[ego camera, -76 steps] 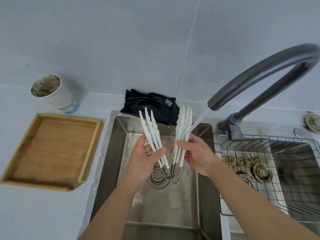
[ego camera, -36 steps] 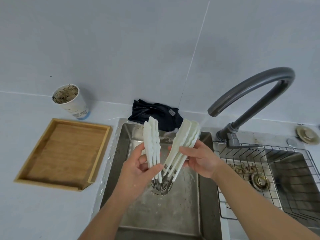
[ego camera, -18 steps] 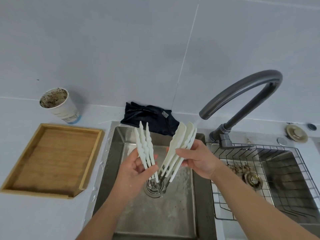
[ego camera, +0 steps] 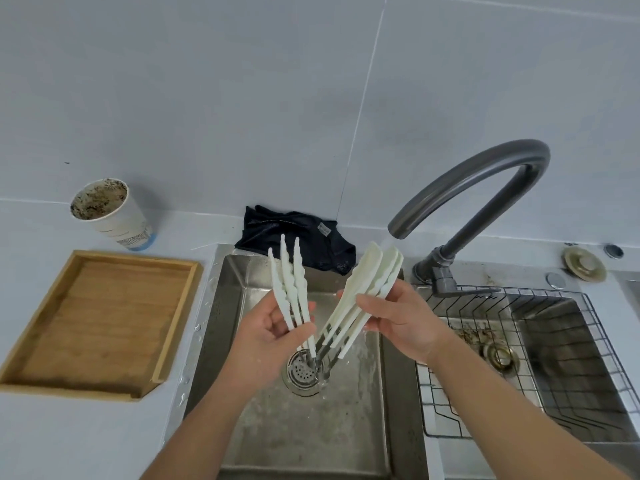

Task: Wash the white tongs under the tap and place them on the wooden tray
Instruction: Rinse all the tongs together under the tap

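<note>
Head view, looking down at a kitchen sink. At the centre of the frame, white tongs (ego camera: pixel 332 299) are held open in a V over the steel sink (ego camera: pixel 221 306), tips pointing up towards the wall and the joined metal end pointing down above the round drain (ego camera: pixel 303 370). The left arm of the V, with wavy edges, is pinched between thumb and fingers of the left hand (ego camera: pixel 273 329). The right arm, broader and flat, is gripped by the closed fingers of the right hand (ego camera: pixel 398 317). Both hands are closed on the tongs, one on each arm, roughly at mid-length.

A dark curved tap (ego camera: pixel 485 188) arches in from the upper right, its spout ending just above and beside the right tips. A thin stream appears to reach them, though it is faint.

The rinsing step seems to be in hand. To do it well, the arms are best kept spread so water reaches the inner faces, and each arm turned under the stream in turn, with the grip kept firm since the wet plastic is likely to be slippery.

At the left of the frame, on the white worktop (ego camera: pixel 69 438), an empty wooden tray (ego camera: pixel 20 358) is seen, well apart from the tongs. A soiled paper cup (ego camera: pixel 114 216) stands behind it, a dark cloth (ego camera: pixel 294 237) lies behind the sink, and a wire rack (ego camera: pixel 519 306) sits at the right.
</note>
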`<action>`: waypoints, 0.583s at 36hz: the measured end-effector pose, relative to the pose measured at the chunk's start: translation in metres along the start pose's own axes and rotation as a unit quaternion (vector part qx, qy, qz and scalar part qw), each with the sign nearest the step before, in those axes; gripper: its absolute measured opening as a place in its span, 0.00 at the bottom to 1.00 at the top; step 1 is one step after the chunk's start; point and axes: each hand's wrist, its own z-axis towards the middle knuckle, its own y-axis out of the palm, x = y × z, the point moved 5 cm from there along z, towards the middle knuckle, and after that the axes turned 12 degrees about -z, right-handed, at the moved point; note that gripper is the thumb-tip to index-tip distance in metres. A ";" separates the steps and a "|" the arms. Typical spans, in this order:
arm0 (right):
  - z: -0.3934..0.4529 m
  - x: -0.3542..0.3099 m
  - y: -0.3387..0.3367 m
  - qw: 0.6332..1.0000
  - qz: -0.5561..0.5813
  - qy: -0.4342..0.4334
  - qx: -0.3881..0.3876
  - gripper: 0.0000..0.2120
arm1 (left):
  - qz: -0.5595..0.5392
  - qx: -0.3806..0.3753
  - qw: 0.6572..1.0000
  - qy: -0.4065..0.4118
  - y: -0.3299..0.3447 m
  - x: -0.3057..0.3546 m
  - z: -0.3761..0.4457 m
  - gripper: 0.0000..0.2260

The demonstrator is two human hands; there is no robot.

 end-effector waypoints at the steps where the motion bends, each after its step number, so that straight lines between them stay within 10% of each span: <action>1: 0.000 0.000 -0.001 1.000 0.009 0.000 0.002 0.20 | -0.001 -0.003 1.000 0.001 0.001 0.001 0.002 0.21; 21: -0.009 -0.018 -0.008 0.996 0.025 -0.038 0.077 0.19 | 0.033 -0.059 0.997 0.026 0.021 0.032 0.027 0.22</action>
